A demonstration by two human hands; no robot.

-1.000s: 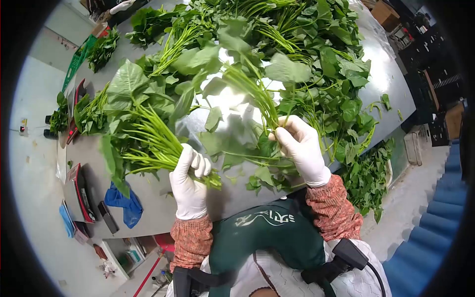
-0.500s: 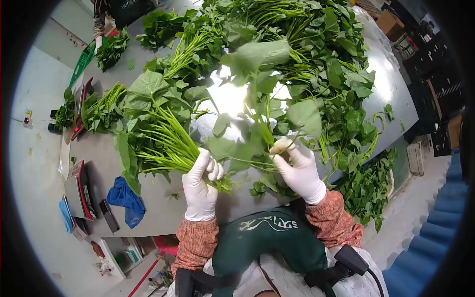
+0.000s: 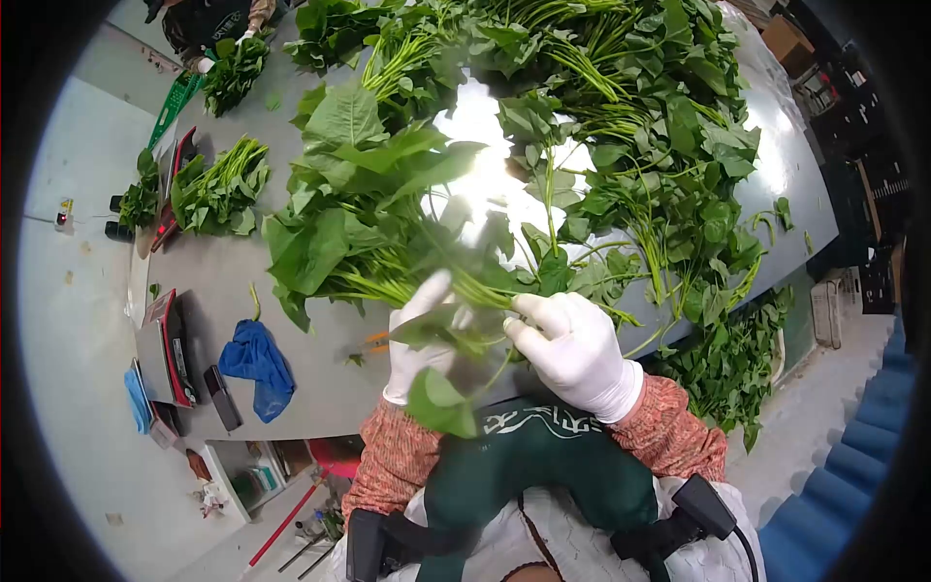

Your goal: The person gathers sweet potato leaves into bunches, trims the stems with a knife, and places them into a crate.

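Observation:
My left hand (image 3: 419, 339), in a white glove, is closed round the stems of a leafy green bunch (image 3: 339, 223). Its leaves fan out up and to the left, and a leaf hangs across the hand. My right hand (image 3: 572, 349), also gloved, pinches green stems (image 3: 480, 291) beside the left hand, fingertips pressed together. A loose leaf (image 3: 441, 403) dangles below, between the two wrists. The stems between the hands are partly blurred.
Piled greens (image 3: 669, 145) cover the table's (image 3: 320, 388) back and right. Smaller bunches (image 3: 218, 189) lie at left, near a blue cloth (image 3: 257, 369) and a dark scale-like device (image 3: 170, 349). A co-worker's hand (image 3: 247, 37) touches greens at the far left. More greens (image 3: 727, 359) sit below the right edge.
My right hand has moved left, close to my left hand, with stems in its fingers. The held bunch has shifted right and its leaves are gathered closer. An orange object now shows beside my left hand.

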